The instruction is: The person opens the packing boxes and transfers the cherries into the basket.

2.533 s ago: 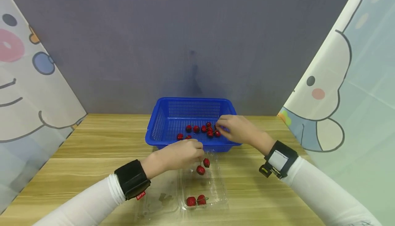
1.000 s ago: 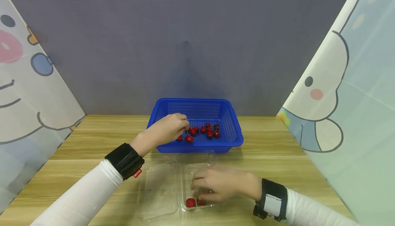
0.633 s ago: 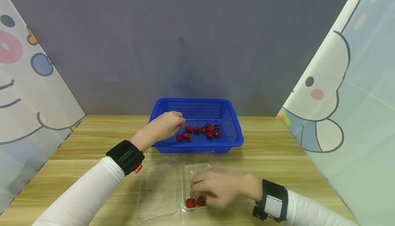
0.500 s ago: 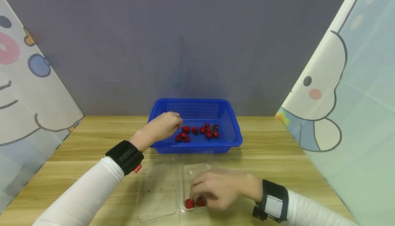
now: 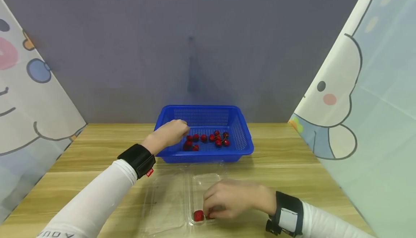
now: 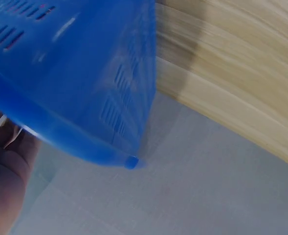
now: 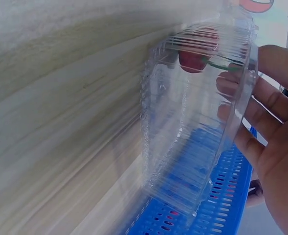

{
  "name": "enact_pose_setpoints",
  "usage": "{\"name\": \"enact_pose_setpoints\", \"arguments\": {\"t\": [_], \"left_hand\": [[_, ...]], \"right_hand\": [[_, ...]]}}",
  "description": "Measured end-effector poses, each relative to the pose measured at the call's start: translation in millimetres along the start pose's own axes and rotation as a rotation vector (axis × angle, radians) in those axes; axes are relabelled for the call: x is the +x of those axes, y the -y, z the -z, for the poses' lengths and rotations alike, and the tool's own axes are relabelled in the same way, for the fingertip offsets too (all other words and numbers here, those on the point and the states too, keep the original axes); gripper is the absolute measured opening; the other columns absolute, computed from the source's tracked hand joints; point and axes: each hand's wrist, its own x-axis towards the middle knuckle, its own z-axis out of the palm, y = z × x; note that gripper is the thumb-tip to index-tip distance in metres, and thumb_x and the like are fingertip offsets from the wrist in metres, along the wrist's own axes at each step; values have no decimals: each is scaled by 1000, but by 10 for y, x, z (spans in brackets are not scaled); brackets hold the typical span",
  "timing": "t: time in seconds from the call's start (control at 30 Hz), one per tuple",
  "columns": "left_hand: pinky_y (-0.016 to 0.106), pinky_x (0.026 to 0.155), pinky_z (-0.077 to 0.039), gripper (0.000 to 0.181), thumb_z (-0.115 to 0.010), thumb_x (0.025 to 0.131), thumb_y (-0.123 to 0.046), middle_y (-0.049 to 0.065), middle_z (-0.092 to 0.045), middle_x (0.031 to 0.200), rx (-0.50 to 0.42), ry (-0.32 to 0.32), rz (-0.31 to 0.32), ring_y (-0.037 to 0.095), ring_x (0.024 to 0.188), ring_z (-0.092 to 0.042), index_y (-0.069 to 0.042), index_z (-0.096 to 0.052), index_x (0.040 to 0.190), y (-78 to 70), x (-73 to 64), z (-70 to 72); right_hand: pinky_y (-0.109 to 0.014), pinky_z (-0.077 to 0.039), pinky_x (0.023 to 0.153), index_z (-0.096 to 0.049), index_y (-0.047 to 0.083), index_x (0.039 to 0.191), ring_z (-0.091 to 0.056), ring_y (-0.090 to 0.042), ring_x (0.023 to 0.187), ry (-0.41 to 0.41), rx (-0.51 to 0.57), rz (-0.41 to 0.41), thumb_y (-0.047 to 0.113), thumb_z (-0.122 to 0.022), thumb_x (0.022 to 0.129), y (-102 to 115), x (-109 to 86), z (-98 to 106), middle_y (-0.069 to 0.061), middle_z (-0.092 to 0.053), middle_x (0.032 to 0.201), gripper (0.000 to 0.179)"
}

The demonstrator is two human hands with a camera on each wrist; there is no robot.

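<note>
Over the left side of the blue basket [image 5: 208,155] is my left hand [image 5: 169,134], its fingertips low inside, beside several red cherries [image 5: 188,143]. The left wrist view shows that hand [image 6: 9,171] with loosely bent fingers partly hidden behind the basket rim; nothing shows in its grasp. My right hand [image 5: 238,199] reaches down into the near end of a clear plastic box [image 5: 199,180]. Its fingers bend over a cherry [image 7: 192,59] with a green stem, fingertips right at the stem; I cannot tell whether they pinch it. Another cherry [image 5: 198,215] lies just left.
The opened lid [image 5: 167,202] of the clear box lies flat to the left on the wooden table [image 5: 104,169]. More cherries [image 5: 218,138] rest in the right half of the basket. A grey wall [image 5: 208,50] stands behind, with printed sheets [image 5: 338,115] at both sides.
Two cherries from the box's far end are gone from it. My left hand moved up from the box into the basket and let a cherry go. My right hand moved from the basket to the box.
</note>
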Motion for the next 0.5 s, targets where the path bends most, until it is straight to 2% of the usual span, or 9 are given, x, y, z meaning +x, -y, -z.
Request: {"name": "enact_pose_setpoints", "arguments": {"t": [0.2, 0.37, 0.5], "left_hand": [[31, 61, -27, 48, -59, 86, 19, -2, -31, 73, 4, 37, 16, 14, 68, -27, -18, -33, 68, 66, 49, -50], [31, 58, -24, 50, -56, 87, 20, -3, -25, 71, -17, 83, 45, 13, 65, -23, -17, -30, 68, 44, 65, -30], [29, 57, -22, 51, -57, 89, 19, -4, -21, 71, -24, 88, 45, 12, 63, -20, -17, -29, 67, 37, 66, -42]], "right_hand": [[-3, -42, 81, -74, 18, 97, -56, 11, 88, -42, -42, -32, 16, -74, 95, -5, -14, -32, 13, -67, 94, 3], [-4, -43, 85, -74, 16, 96, -59, 10, 92, -75, -20, -41, 13, -74, 95, -18, -15, -31, 11, -70, 95, 3], [-3, -42, 87, -77, 15, 97, -61, 10, 92, -82, -7, -50, 10, -78, 92, -14, -11, -11, 11, -71, 96, 7]]}}
